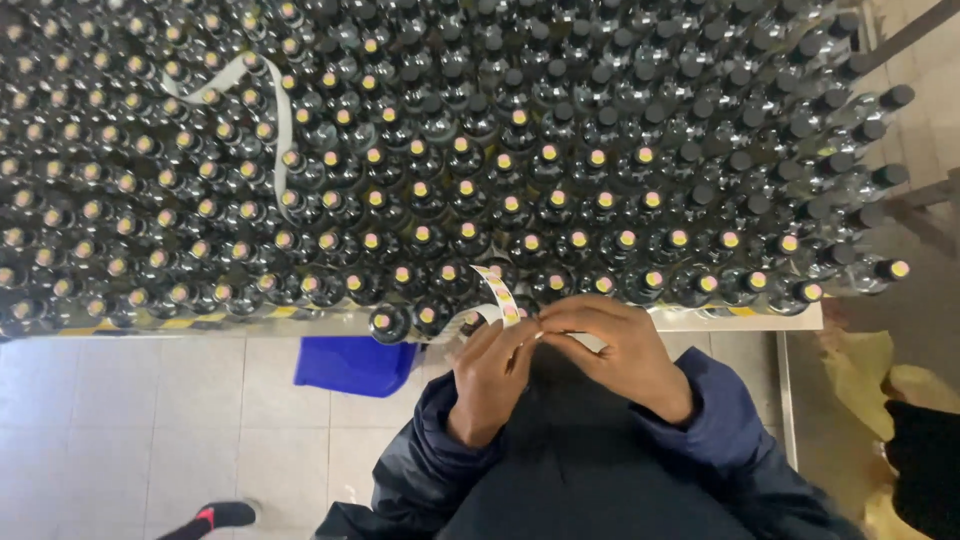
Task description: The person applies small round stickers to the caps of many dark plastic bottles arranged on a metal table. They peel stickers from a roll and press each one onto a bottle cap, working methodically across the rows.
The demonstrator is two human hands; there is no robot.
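White paper sticker strip (pixel 497 291) is pinched between the fingers of the left hand (pixel 492 372) and right hand (pixel 612 352), just above the counter (pixel 690 320) edge crowded with dark capped bottles (pixel 520 200).

The bottles (pixel 470 170) were dark with black caps, many topped by round yellow-and-pink stickers. The sticker strip (pixel 497 291) was white with the same yellow-pink dots. The counter (pixel 700 320) edge showed yellow-black striping. A blue bin (pixel 355 365) stood on pale grey floor tiles (pixel 140 430); the sleeves (pixel 720 410) were navy.
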